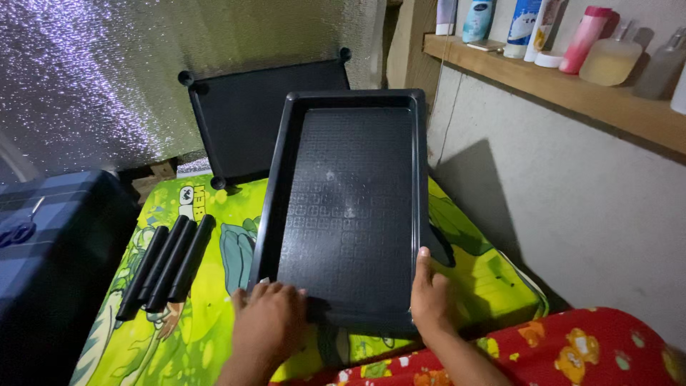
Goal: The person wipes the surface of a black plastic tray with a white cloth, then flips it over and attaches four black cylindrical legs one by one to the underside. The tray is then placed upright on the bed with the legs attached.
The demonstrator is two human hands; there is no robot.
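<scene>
both hands (268, 322) gripping black tray (343, 207)

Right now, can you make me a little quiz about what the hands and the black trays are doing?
1. True or false: both hands hold the near end of the big black tray.
2. How many black tubes lie side by side on the green cartoon sheet? A) two B) four C) six
3. Where does the second black panel stand?

Key
1. True: the left hand lies over the near rim and the right hand grips the near right corner.
2. B, four.
3. Behind the tray, leaning against the shiny silver wall covering.
</scene>
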